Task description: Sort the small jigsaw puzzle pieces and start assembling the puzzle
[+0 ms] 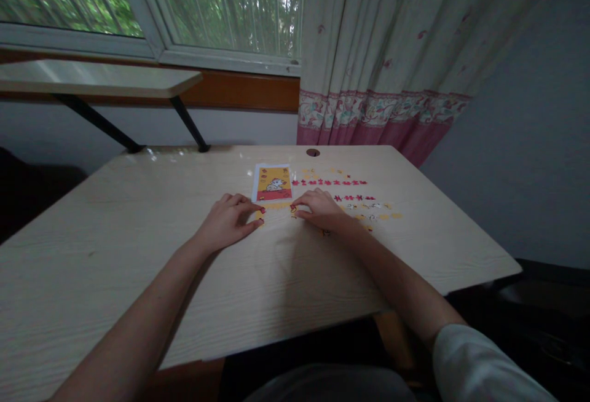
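Note:
My left hand (pixel 228 222) rests on the table at the left end of a short strip of joined yellow puzzle pieces (pixel 279 206). Its thumb and index finger are spread, their tips on small pieces at the strip's left side. At the strip's right end, my right hand (pixel 319 208) has its thumb and index finger closed around a small yellow puzzle piece (pixel 293 209). Just behind the strip lies a picture card (pixel 273 193), red and yellow with a white animal on it. Fingertips partly cover the pieces they touch.
Loose red puzzle pieces (pixel 329 183) lie in rows right of the card. White and yellow pieces (pixel 378 206) are scattered beyond my right wrist. A raised shelf (pixel 92 79) stands at the back left, and a cable hole (pixel 313 152) is near the back edge.

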Action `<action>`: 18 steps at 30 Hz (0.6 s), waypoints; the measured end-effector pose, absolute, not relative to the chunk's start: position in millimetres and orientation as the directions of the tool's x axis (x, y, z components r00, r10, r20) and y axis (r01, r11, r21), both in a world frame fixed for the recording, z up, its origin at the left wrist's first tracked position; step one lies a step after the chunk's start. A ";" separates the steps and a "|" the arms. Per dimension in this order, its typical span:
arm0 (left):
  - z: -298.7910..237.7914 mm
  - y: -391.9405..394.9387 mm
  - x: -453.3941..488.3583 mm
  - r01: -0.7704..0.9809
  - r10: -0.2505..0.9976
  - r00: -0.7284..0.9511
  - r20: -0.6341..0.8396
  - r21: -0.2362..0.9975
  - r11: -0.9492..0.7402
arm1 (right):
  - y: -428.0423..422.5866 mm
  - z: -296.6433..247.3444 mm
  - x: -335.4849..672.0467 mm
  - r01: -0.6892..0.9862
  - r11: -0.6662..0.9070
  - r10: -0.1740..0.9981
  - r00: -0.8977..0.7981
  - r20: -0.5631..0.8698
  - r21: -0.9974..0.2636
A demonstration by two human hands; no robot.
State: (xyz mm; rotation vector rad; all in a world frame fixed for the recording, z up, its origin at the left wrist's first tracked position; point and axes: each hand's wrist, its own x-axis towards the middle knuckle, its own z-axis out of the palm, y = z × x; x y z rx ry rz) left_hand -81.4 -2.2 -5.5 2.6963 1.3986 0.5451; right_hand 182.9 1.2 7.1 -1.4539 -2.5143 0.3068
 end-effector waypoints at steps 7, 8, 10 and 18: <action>-6.0 -1.4 -83.2 0.764 0.789 0.540 0.293 0.222 -0.605 | 22.9 14.6 200.1 0.829 0.471 0.882 -0.434 0.183 -0.301; -6.1 -1.1 -83.4 0.763 0.787 0.540 0.299 0.221 -0.607 | 30.3 16.1 205.3 0.838 0.460 0.887 -0.419 0.192 -0.295; -6.6 -0.3 -83.9 0.764 0.784 0.537 0.313 0.213 -0.609 | 47.9 18.1 216.3 0.865 0.417 0.907 -0.378 0.185 -0.279; -6.1 0.1 -83.1 0.781 0.792 0.519 0.323 0.197 -0.592 | 112.3 13.7 231.5 0.961 0.162 0.985 -0.144 0.097 -0.223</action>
